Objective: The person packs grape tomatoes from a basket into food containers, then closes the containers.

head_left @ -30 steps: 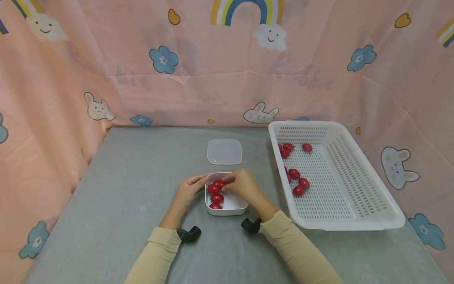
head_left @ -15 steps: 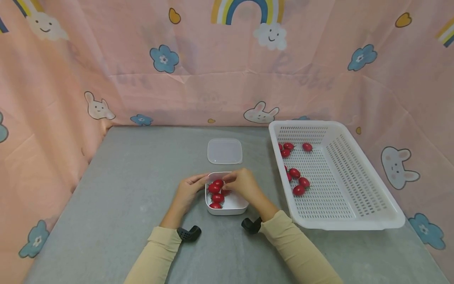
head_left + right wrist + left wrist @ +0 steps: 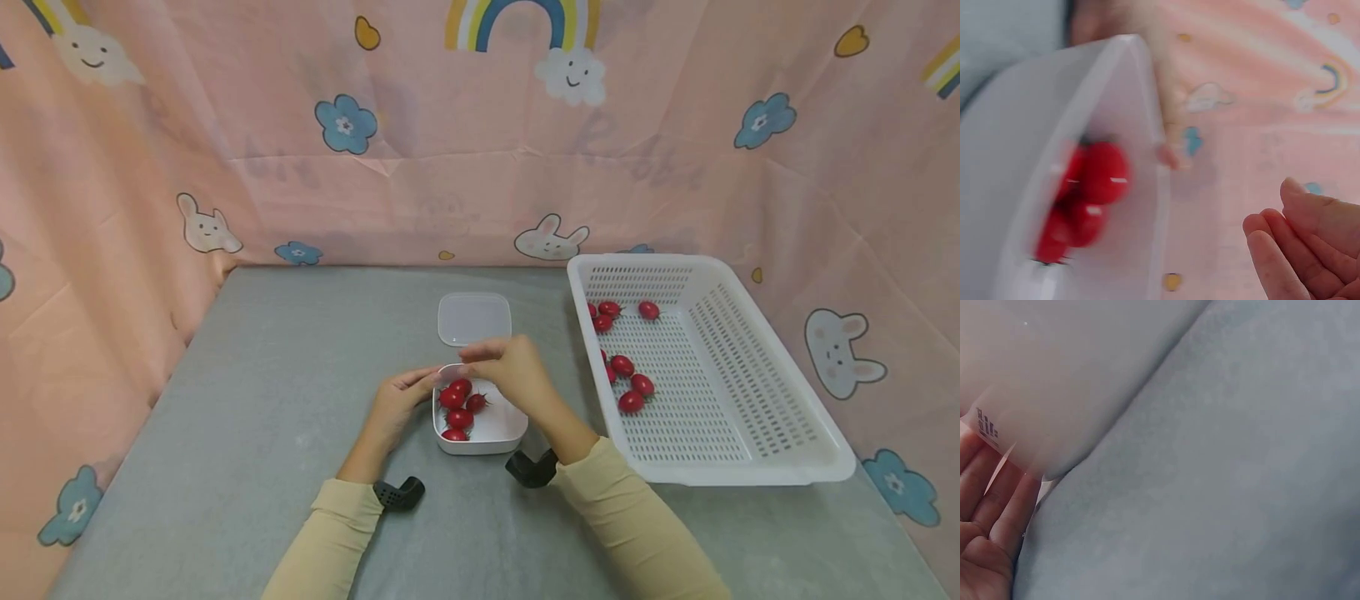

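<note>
A small white rectangular food container (image 3: 498, 429) sits on the table with several red cherry tomatoes (image 3: 459, 418) inside, mostly along its left side. My left hand (image 3: 396, 408) grips its far left corner; in the left wrist view the fingers (image 3: 1007, 500) lie against the pale outer wall. My right hand (image 3: 517, 375) is above the container's far rim, holding nothing. In the right wrist view its thumb and fingers (image 3: 1322, 219) are loosely bent, with a gap between them. One tomato (image 3: 476, 403) lies right of the others in the container.
A translucent lid (image 3: 474, 320) lies flat behind the container. To the right stands a large white perforated basket (image 3: 720, 467) with several tomatoes (image 3: 632, 402) near its left wall. A pink printed curtain (image 3: 420, 192) hangs behind and beside the table.
My right hand has let go of a tomato in the container and risen toward the far rim. That tomato now lies uncovered beside the others. My left hand has stayed at the corner.
</note>
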Demonstrator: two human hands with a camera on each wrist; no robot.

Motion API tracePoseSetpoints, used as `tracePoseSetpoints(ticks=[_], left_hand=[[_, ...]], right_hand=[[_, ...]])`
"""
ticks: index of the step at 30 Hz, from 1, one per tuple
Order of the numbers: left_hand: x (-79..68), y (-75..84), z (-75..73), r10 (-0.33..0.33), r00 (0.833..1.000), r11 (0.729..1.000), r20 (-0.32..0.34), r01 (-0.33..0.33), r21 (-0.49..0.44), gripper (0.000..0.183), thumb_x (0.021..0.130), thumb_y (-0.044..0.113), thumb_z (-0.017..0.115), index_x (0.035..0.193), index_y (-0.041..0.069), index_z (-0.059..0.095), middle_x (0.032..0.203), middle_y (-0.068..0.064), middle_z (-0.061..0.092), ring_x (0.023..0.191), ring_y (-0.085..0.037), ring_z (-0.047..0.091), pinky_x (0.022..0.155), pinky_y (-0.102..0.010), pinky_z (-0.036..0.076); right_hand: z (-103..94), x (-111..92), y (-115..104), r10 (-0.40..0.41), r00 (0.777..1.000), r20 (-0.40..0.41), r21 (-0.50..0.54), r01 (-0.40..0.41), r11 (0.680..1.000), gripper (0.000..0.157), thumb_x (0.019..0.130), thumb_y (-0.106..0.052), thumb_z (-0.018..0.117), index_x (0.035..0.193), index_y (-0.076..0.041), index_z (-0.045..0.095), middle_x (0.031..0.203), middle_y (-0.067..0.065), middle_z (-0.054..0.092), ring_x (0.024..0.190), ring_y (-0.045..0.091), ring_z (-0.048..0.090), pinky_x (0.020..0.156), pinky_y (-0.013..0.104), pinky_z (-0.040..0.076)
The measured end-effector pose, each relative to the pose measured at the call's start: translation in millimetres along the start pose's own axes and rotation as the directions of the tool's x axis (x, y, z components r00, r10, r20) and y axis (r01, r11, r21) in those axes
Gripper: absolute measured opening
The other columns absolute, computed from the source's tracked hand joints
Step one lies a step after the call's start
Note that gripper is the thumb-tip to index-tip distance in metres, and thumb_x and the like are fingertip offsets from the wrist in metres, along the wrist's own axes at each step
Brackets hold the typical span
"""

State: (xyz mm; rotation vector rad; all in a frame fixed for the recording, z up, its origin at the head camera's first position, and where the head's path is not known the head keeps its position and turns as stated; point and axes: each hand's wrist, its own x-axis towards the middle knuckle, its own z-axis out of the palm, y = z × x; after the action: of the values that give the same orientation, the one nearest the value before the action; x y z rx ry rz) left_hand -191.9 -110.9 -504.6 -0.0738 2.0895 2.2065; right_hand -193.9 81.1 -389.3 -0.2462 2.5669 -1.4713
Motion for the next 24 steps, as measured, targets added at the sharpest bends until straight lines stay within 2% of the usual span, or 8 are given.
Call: tracePoseSetpoints(ticks=[5, 11, 16, 19, 20, 24], left_hand=[[-0.4, 1.4, 0.8, 0.001, 1.0, 1.0, -0.001, -0.001, -0.028, 0.032, 0.094, 0.01, 0.066, 0.119, -0.009, 0.067, 0.118, -0.017, 0.072, 0.093, -0.001, 0.068, 0.086, -0.022, 0.055], [0.8, -0.8, 1.1, 0.011, 1.0, 1.0, -0.004, -0.011, -0.025, 0.032, 0.093, 0.01, 0.067, 0.118, -0.01, 0.067, 0.113, -0.011, 0.074, 0.092, -0.001, 0.068, 0.085, -0.022, 0.055], [0.4, -1.2, 0.6, 0.019, 1.0, 1.0, -0.005, -0.019, -0.018, 0.032, 0.093, 0.011, 0.067, 0.118, -0.009, 0.068, 0.111, -0.006, 0.075, 0.093, -0.001, 0.068, 0.086, -0.022, 0.055], [0.3, -1.0, 0.7, 0.016, 1.0, 1.0, -0.008, -0.016, -0.023, 0.031, 0.093, 0.011, 0.067, 0.117, -0.009, 0.068, 0.113, -0.009, 0.075, 0.093, -0.001, 0.068, 0.086, -0.022, 0.055], [0.1, -0.7, 0.8, 0.014, 1.0, 1.0, -0.01, -0.014, -0.025, 0.031, 0.093, 0.011, 0.067, 0.117, -0.009, 0.068, 0.114, -0.01, 0.074, 0.093, -0.001, 0.068, 0.086, -0.022, 0.055], [0.2, -0.3, 1.4, 0.004, 1.0, 1.0, -0.016, -0.005, -0.027, 0.031, 0.093, 0.01, 0.067, 0.117, -0.009, 0.068, 0.116, -0.014, 0.073, 0.092, -0.001, 0.068, 0.086, -0.021, 0.055]], right_hand=[[-21.2, -4.0, -22.0, -0.028, 0.999, -0.027, 0.037, 0.029, 0.999, 0.025, 0.087, -0.018, 0.077, 0.109, -0.007, 0.077, 0.112, 0.008, 0.076, 0.115, 0.023, 0.066, 0.098, 0.044, 0.054], [-55.1, -5.4, -36.6, 0.022, 0.997, -0.08, 0.066, -0.017, 0.998, 0.029, 0.088, -0.022, 0.077, 0.113, -0.009, 0.076, 0.117, 0.009, 0.074, 0.114, 0.024, 0.067, 0.1, 0.044, 0.052], [-81.9, -2.5, -36.1, 0.041, 0.99, -0.133, 0.064, -0.033, 0.997, 0.032, 0.087, -0.025, 0.078, 0.114, -0.009, 0.075, 0.117, 0.01, 0.074, 0.114, 0.021, 0.066, 0.102, 0.042, 0.05], [-98.4, -2.2, -33.2, 0.06, 0.986, -0.154, 0.065, -0.05, 0.997, 0.036, 0.087, -0.029, 0.078, 0.117, -0.009, 0.074, 0.121, 0.01, 0.072, 0.119, 0.02, 0.062, 0.106, 0.041, 0.047], [-103.7, -1.8, -31.9, 0.068, 0.984, -0.164, 0.06, -0.059, 0.996, 0.038, 0.087, -0.031, 0.077, 0.118, -0.01, 0.073, 0.122, 0.009, 0.072, 0.117, 0.02, 0.062, 0.1, 0.039, 0.05], [-123.1, -0.7, -24.8, 0.091, 0.977, -0.194, 0.026, -0.088, 0.996, 0.044, 0.088, -0.04, 0.075, 0.123, -0.013, 0.071, 0.123, 0.001, 0.072, 0.122, 0.02, 0.059, 0.102, 0.039, 0.048]])
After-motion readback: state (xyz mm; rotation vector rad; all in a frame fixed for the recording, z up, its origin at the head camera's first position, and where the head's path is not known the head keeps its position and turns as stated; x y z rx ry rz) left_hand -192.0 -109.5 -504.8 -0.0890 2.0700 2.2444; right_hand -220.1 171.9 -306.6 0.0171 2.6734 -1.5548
